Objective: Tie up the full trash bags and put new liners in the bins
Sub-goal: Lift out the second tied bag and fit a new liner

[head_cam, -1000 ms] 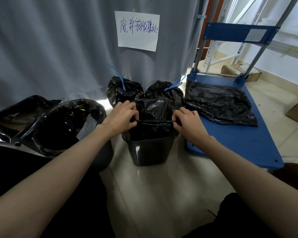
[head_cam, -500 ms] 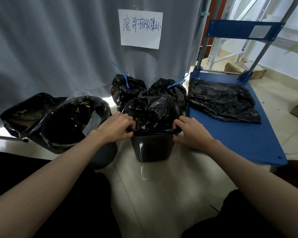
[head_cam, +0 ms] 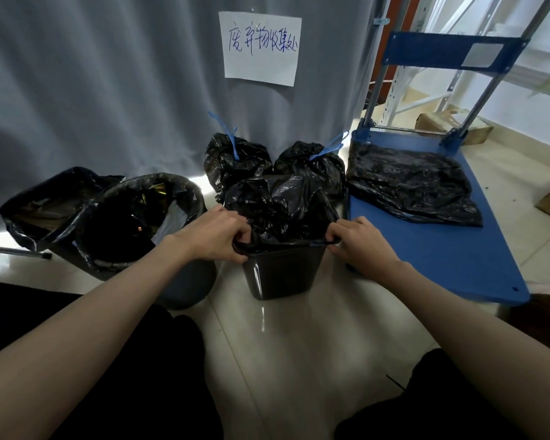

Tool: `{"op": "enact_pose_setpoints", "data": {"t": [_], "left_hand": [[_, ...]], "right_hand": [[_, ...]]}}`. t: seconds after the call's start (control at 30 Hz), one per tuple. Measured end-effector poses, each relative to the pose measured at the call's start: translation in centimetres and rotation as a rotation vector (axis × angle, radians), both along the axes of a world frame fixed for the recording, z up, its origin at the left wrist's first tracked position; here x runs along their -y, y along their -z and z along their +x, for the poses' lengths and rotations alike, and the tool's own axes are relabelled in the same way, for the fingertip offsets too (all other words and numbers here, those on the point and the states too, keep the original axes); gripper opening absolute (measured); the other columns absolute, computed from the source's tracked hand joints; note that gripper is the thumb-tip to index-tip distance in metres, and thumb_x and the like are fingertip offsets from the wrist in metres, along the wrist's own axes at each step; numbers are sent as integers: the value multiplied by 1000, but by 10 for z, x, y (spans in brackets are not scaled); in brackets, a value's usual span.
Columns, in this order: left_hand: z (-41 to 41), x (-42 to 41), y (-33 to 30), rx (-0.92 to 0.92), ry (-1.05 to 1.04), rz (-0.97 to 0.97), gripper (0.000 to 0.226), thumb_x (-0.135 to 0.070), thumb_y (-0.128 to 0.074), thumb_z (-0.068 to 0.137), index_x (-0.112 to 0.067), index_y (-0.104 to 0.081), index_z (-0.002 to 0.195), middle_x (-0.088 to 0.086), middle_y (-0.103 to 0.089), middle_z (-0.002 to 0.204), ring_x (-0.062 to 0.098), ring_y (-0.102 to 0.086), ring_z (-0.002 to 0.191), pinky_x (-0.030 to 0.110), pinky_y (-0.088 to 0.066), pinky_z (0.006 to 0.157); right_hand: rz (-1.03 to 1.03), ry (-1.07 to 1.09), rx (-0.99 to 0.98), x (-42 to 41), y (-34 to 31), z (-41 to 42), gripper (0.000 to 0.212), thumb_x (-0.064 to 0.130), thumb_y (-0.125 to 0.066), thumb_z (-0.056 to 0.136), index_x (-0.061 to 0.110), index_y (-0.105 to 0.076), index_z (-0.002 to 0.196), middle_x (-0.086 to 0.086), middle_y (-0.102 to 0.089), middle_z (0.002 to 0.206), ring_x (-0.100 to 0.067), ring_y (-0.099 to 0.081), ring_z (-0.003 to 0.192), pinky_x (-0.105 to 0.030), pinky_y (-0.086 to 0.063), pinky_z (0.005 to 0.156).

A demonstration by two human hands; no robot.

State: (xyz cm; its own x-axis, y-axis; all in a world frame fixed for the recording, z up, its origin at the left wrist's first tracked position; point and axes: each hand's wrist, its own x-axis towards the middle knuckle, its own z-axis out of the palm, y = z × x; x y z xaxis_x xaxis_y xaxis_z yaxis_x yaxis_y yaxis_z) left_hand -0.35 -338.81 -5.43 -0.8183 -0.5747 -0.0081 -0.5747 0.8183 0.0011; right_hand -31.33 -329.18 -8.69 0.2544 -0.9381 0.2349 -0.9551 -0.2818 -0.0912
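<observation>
Liner-fitting step, frame centre: left hand (head_cam: 215, 234) and right hand (head_cam: 361, 241) clamped on new liner (head_cam: 280, 206) at small bin (head_cam: 283, 274) rim; next, likely fold edge over.

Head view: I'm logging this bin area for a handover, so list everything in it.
Small bin: 1, dark, floor centre.
New liner: 1, black, bunched in the small bin.
Tied bags: 2, black with blue ties, behind the small bin.
Round bin: 1, grey, black-lined, left.
Open bag: 1, black, far left.
Cart: 1, blue, right.
Flat bag: 1, black, on the cart.
Paper sign: 1, white, on the curtain.
Curtain: 1, grey, behind.
Left hand: grip on liner edge.
Right hand: same.
</observation>
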Motion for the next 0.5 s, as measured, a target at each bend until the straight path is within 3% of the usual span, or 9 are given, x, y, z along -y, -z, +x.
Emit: {"op": "enact_pose_setpoints", "data": {"t": [0.17, 0.27, 0.37, 0.5], "left_hand": [[-1, 1, -2, 40, 1, 14, 27, -49, -71, 75, -31, -52, 71, -17, -53, 73, 3, -51, 77, 25, -33, 83], [1, -3, -2, 19, 12, -24, 26, -45, -72, 75, -34, -49, 70, -19, -52, 71, 2, -50, 72, 25, -36, 83], [5, -11, 0, -1, 32, -96, 26, -34, -72, 76, -33, -47, 70, -18, -52, 71, 4, -50, 70, 22, -33, 81], [7, -28, 10, -26, 94, -291, 16, -25, -67, 76, -24, -53, 70, -8, -55, 72, 15, -54, 68, 28, -37, 76]], "right_hand": [[-19, 10, 9, 0, 3, 1, 10, 23, -66, 88, 21, -59, 81, 7, -62, 78, -15, -54, 67, -25, -35, 81], [-47, -5, -31, -1, 8, 1, 5, 22, -68, 86, 21, -65, 83, 6, -65, 77, -16, -59, 72, -25, -32, 77], [-66, 3, -95, 0, 15, 7, 9, 20, -62, 89, 20, -69, 83, 5, -66, 76, -18, -60, 71, -26, -28, 74], [-93, 12, -179, -2, 20, 14, 18, 21, -56, 93, 21, -70, 82, 5, -65, 71, -17, -60, 66, -31, -39, 74]]}}
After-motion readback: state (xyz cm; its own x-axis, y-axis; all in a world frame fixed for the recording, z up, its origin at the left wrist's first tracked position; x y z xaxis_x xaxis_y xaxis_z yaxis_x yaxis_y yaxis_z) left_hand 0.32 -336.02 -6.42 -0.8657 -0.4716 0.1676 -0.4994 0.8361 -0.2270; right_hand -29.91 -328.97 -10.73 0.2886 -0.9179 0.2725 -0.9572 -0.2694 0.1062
